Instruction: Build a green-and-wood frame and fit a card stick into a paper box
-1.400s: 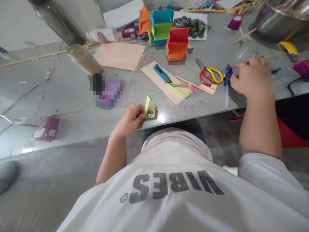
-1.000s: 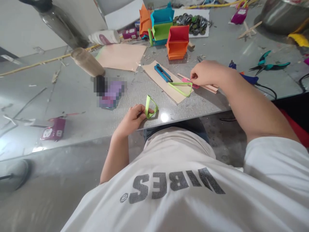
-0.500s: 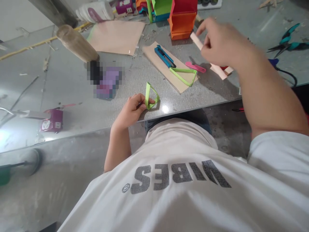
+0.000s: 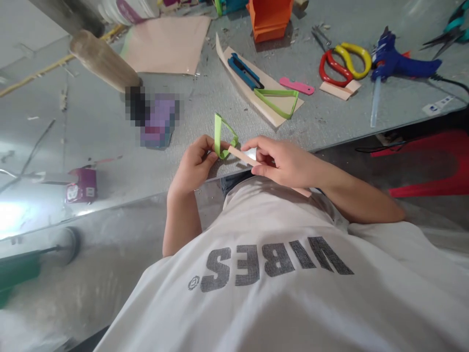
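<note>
My left hand (image 4: 200,161) pinches a small green paper triangle frame (image 4: 218,134) close to the table's front edge. In my right hand (image 4: 280,159) is a narrow strip of peach paper (image 4: 242,155), its left end meeting the lower part of the green frame. The strip's other end sticks out below my right hand, over the shirt. Another green triangle frame (image 4: 275,110) rests on a peach paper sheet (image 4: 234,83) farther back, beside a blue utility knife (image 4: 245,70) and a pink folding cutter (image 4: 296,85).
Scissors (image 4: 333,68) with red and yellow handles lie at the back right, near a blue glue gun (image 4: 399,61) and teal pliers (image 4: 447,36). An orange paper box (image 4: 269,22) stands behind. A wooden-handled tool (image 4: 104,61) lies left.
My right hand has come from the back right down to my left hand, bringing the peach strip to the green frame. The scissors and glue gun are now uncovered.
</note>
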`<action>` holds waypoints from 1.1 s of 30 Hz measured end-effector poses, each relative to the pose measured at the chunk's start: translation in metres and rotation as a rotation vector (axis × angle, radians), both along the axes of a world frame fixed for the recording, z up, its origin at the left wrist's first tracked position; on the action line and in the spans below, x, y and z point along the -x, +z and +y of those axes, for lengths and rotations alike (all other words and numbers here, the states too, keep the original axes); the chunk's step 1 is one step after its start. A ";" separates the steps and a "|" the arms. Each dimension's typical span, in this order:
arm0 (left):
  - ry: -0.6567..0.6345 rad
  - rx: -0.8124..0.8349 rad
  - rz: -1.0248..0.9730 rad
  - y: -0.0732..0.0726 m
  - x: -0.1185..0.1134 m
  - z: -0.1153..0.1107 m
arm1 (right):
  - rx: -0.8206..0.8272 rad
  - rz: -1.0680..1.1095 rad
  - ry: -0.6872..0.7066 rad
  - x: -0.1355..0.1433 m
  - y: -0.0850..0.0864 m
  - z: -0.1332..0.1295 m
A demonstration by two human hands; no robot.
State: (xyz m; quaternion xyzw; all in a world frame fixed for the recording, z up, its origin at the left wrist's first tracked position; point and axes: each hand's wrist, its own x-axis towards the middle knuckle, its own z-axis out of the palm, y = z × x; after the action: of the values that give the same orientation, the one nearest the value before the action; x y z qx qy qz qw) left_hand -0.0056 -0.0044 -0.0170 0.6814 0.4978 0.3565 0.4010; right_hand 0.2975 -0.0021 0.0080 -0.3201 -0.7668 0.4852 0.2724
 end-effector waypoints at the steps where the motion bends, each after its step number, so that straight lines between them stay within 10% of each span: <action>1: 0.019 -0.046 -0.001 -0.001 0.000 -0.001 | 0.022 -0.011 0.005 0.005 0.000 0.003; 7: 0.136 -0.326 -0.064 -0.007 0.002 -0.010 | 0.141 0.025 -0.035 0.028 0.006 0.009; 33: 0.102 -0.378 -0.103 -0.005 -0.002 -0.014 | -0.015 -0.102 -0.125 0.055 0.009 0.012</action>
State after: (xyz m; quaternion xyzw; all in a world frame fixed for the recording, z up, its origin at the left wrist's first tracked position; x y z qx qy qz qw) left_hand -0.0039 -0.0184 -0.0222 0.6994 0.4347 0.4976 0.2726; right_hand 0.2428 0.0096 0.0170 -0.3897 -0.7618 0.4444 0.2651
